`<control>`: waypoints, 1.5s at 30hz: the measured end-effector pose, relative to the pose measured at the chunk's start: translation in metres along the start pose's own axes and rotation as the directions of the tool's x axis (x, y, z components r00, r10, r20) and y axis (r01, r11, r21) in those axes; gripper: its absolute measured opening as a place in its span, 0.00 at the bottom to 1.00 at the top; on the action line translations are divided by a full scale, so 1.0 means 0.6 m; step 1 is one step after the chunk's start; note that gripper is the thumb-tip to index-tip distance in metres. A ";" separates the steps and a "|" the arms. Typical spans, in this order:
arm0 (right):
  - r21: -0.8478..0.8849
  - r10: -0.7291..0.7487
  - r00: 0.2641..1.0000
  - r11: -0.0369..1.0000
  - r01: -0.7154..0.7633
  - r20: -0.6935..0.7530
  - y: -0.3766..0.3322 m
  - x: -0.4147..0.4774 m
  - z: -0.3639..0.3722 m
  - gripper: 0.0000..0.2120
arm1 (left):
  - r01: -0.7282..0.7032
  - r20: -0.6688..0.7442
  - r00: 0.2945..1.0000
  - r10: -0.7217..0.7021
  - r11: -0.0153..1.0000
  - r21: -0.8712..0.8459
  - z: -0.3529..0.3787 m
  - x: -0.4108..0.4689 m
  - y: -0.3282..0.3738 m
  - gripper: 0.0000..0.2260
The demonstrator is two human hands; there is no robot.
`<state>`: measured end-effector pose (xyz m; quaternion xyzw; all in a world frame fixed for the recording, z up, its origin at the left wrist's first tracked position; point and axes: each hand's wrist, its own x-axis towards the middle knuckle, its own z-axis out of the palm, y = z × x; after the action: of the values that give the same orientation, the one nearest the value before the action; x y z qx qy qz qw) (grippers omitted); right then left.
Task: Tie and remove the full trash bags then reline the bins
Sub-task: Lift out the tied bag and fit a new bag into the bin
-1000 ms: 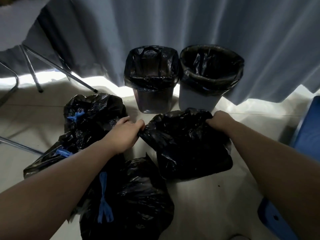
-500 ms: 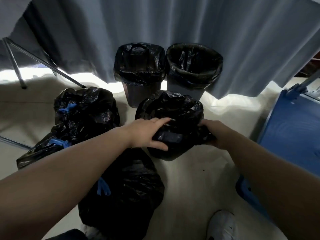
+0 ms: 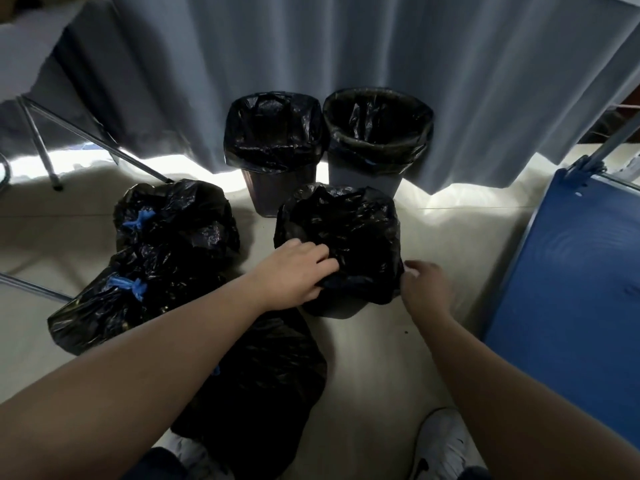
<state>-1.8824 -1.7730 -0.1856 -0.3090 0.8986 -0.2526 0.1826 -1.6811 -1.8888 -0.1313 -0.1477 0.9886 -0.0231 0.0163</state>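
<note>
A third bin (image 3: 332,308) stands on the floor in front of me, almost fully draped by a fresh black liner (image 3: 349,233). My left hand (image 3: 298,271) grips the liner's near edge at the bin's rim. My right hand (image 3: 424,287) hovers just right of the bin, fingers relaxed, holding nothing. Behind stand two relined bins: a dark one (image 3: 277,199) and a grey one (image 3: 363,178). Three tied black trash bags with blue drawstrings lie at left: one (image 3: 180,216), another (image 3: 114,303), and a third (image 3: 263,386) under my left forearm.
A grey curtain (image 3: 346,64) hangs behind the bins. Metal chair legs (image 3: 38,143) stand at far left. A blue panel (image 3: 568,289) leans at right. My white shoe (image 3: 440,441) is on the pale floor near the bottom.
The liner has been pulled down over the near bin. My right hand has let go of it and drawn slightly away to the right. My left hand keeps its grip.
</note>
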 end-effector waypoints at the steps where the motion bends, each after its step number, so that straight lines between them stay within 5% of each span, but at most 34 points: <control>1: 0.132 -0.001 0.990 0.991 0.020 -0.142 -0.007 -0.002 -0.002 0.15 | -0.006 -0.013 1.000 0.007 1.000 0.029 0.003 -0.006 -0.004 0.16; 2: 0.231 -0.006 0.982 0.972 0.051 -0.190 -0.016 -0.003 -0.001 0.14 | -0.001 -0.034 0.999 0.002 0.999 0.054 0.007 -0.011 -0.009 0.16; 4: 0.400 -0.015 0.999 0.916 0.027 -0.033 -0.044 -0.007 0.004 0.13 | 0.027 -0.059 0.998 -0.021 0.994 0.105 0.011 -0.019 -0.023 0.14; 8: 0.469 0.046 0.947 0.860 -0.199 0.318 -0.068 -0.012 0.028 0.23 | 0.114 -0.041 0.993 -0.108 0.968 0.221 0.018 -0.033 -0.057 0.13; 12: 0.554 0.112 0.844 0.708 -0.437 0.524 -0.058 -0.010 0.030 0.23 | 0.246 -0.079 0.969 -0.235 0.952 0.183 0.024 -0.051 -0.089 0.13; 15: 0.608 0.123 0.840 0.635 -0.475 0.528 -0.051 0.003 0.022 0.23 | 0.209 -0.156 0.970 -0.189 0.970 0.124 0.015 -0.053 -0.108 0.16; 18: 0.611 0.144 0.786 0.551 -0.569 0.602 -0.032 0.005 0.016 0.10 | 0.088 -0.153 0.985 -0.078 0.995 0.057 0.021 -0.056 -0.113 0.14; 20: 0.559 0.108 0.715 0.547 -0.623 0.691 -0.010 0.006 0.023 0.22 | 0.045 -0.105 0.993 -0.045 0.999 -0.007 0.031 -0.064 -0.110 0.09; 23: 0.671 0.077 0.737 0.358 -0.649 0.671 0.013 0.020 0.041 0.35 | 0.048 -0.032 0.998 -0.055 0.983 -0.177 0.056 -0.074 -0.113 0.12; 25: 0.750 0.158 0.789 0.247 -0.613 0.594 0.006 0.020 0.043 0.21 | 0.063 0.020 0.998 -0.060 0.969 -0.239 0.064 -0.075 -0.113 0.16; 27: 0.772 0.210 0.837 0.325 -0.547 0.505 0.001 0.020 0.046 0.07 | 0.115 0.077 0.992 -0.100 0.966 -0.232 0.063 -0.069 -0.111 0.19; 30: 0.789 0.175 0.892 0.417 -0.450 0.417 0.002 0.023 0.053 0.11 | 0.275 0.181 0.953 -0.242 0.944 -0.184 0.061 -0.060 -0.111 0.29; 32: 0.788 0.168 0.911 0.459 -0.411 0.378 -0.002 0.021 0.055 0.11 | 0.503 0.235 0.863 -0.447 0.798 -0.332 0.064 -0.054 -0.112 0.31; 34: 0.779 0.183 0.910 0.471 -0.414 0.373 -0.011 0.017 0.057 0.10 | 0.682 0.277 0.672 -0.687 0.428 -0.593 0.064 -0.044 -0.112 0.25; 37: 0.769 0.214 0.864 0.396 -0.503 0.455 -0.019 0.012 0.065 0.06 | 0.641 0.410 0.442 -0.798 -0.038 -0.766 0.062 -0.027 -0.115 0.13; 39: 0.775 0.212 0.837 0.318 -0.547 0.504 -0.023 0.010 0.065 0.07 | 0.524 0.584 0.422 -0.694 -0.338 -0.781 0.059 -0.017 -0.108 0.05; 40: 0.796 0.209 0.848 0.294 -0.529 0.487 -0.026 0.009 0.065 0.09 | 0.444 0.590 0.450 -0.670 -0.405 -0.799 0.061 -0.015 -0.107 0.08; 42: 0.849 0.199 0.921 0.360 -0.386 0.334 -0.027 0.007 0.068 0.13 | 0.393 0.459 0.487 -0.743 -0.283 -0.875 0.070 -0.013 -0.110 0.12; 45: 0.628 -0.020 0.997 0.776 0.062 -0.073 -0.006 0.014 0.081 0.16 | 0.556 0.251 0.555 -0.793 0.129 -0.821 0.089 -0.015 -0.116 0.08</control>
<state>-1.8635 -1.7976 -0.2239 -0.2414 0.7608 -0.5519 0.2417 -1.6502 -1.9550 -0.1810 -0.5645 0.6784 0.4294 -0.1915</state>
